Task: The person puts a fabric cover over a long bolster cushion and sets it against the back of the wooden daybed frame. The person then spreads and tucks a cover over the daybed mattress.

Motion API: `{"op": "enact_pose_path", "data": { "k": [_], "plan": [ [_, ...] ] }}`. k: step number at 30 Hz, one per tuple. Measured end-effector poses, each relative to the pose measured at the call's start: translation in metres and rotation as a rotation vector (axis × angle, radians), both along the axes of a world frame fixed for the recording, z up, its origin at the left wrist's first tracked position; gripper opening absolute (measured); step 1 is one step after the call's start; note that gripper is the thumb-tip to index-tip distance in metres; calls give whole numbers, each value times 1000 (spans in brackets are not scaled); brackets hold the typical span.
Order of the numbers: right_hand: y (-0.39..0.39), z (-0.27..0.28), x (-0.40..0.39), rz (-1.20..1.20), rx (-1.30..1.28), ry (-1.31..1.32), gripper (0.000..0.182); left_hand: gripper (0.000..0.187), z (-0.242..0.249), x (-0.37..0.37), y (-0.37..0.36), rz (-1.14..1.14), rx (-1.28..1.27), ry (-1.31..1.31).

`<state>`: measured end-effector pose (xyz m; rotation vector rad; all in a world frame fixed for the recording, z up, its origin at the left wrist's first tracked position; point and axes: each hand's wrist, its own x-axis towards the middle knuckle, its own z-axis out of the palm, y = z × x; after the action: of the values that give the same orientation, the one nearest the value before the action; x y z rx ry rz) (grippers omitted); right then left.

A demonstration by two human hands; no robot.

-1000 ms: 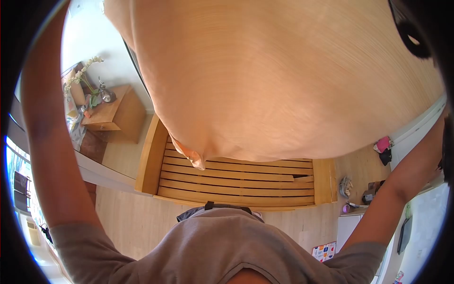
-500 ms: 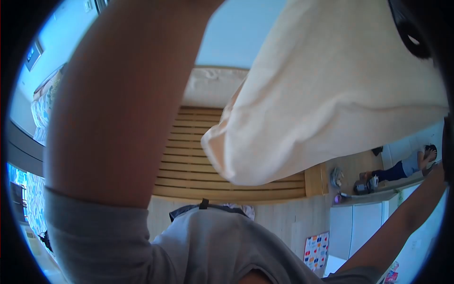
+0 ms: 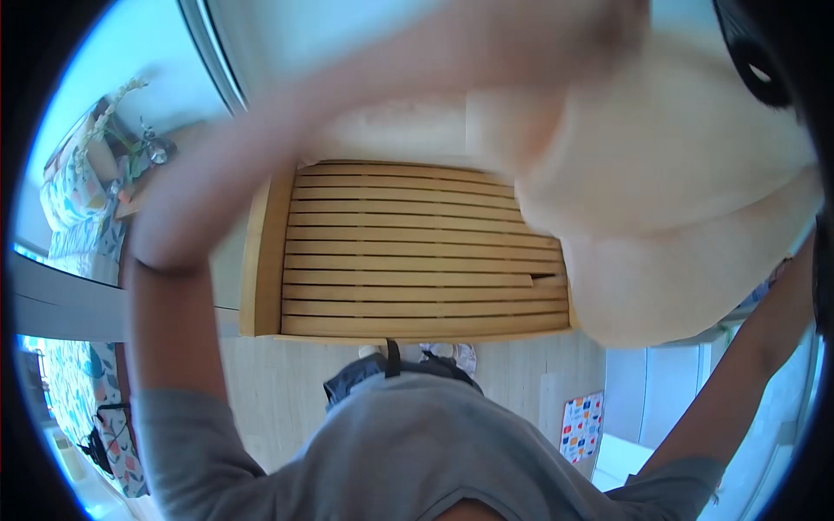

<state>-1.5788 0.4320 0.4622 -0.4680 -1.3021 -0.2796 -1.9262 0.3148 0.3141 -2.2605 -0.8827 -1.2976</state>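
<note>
A large cream-coloured cushion or padded cover [image 3: 660, 208] is held up at the upper right, its lower edge hanging over the right end of a slatted wooden bed or bench base [image 3: 417, 247]. My left arm bends across the top of the view. At the cushion's upper edge, my left hand [image 3: 599, 39] is smeared by motion, so its grip cannot be made out. My right forearm rises along the right side toward the cushion's right edge, and the right hand is cut off from sight there.
Behind the slats runs another cream padded piece [image 3: 391, 130]. A patterned bed [image 3: 82, 226] and a plant [image 3: 130, 161] appear at left. On the floor lies a colourful patterned mat [image 3: 582, 425], beside white cabinets [image 3: 651, 395] at right.
My left arm has swung from upright to bent, its hand moving right onto the cushion's top. The cushion has shifted right, uncovering more slats. My right arm stays raised at the right.
</note>
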Motion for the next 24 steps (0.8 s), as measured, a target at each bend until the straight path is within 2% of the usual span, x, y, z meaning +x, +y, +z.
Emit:
{"op": "enact_pose_path", "data": {
  "k": [2,5,9,10,11,12,14,15,17,18,19,20,21,22,23,24],
  "plan": [
    [23,-34,-73,152,-84,-74,23,15,-62,16,-25,-46,-543,-362],
    [34,-99,-210,450,-222,-214,24,17,-150,17,-36,-84,-702,-713],
    [12,-202,-413,870,-423,-443,26,9,-266,-18,-54,-18,-575,-1466],
    [5,-232,-460,954,-474,-504,27,8,-292,-39,-65,29,-643,-1677],
    [-3,-264,-501,1033,-529,-558,28,9,-329,-64,-78,203,-674,-1749],
    [-14,-299,-535,1098,-586,-616,29,10,-367,-82,-92,294,-575,-1893],
    [-40,-375,-580,1201,-695,-735,31,12,-454,-122,-136,624,-620,-1864],
    [-54,-417,-588,1244,-767,-793,32,13,-495,-140,-156,751,-615,-1820],
    [-84,-506,-571,1354,-947,-841,34,15,-536,-167,-187,947,-785,-1999],
    [-103,-574,-559,1395,-925,-696,33,15,-569,-180,-199,961,-704,-2022],
    [-116,-581,-514,1446,-1155,-674,27,16,-602,-189,-212,972,-622,-2045],
    [-125,-629,-484,1537,-1319,-541,22,18,-624,-193,-224,963,-609,-2062],
    [-127,-654,-444,1373,-1426,-571,18,20,-644,-197,-232,948,-584,-2077],
    [-126,-697,-405,1320,-1509,-426,18,27,-664,-197,-243,932,-624,-2116],
    [-122,-736,-359,1136,-1668,-373,18,27,-687,-197,-254,926,-653,-2117],
    [-117,-776,-308,957,-1746,-260,18,37,-710,-194,-264,927,-758,-2227]
  ]
}}
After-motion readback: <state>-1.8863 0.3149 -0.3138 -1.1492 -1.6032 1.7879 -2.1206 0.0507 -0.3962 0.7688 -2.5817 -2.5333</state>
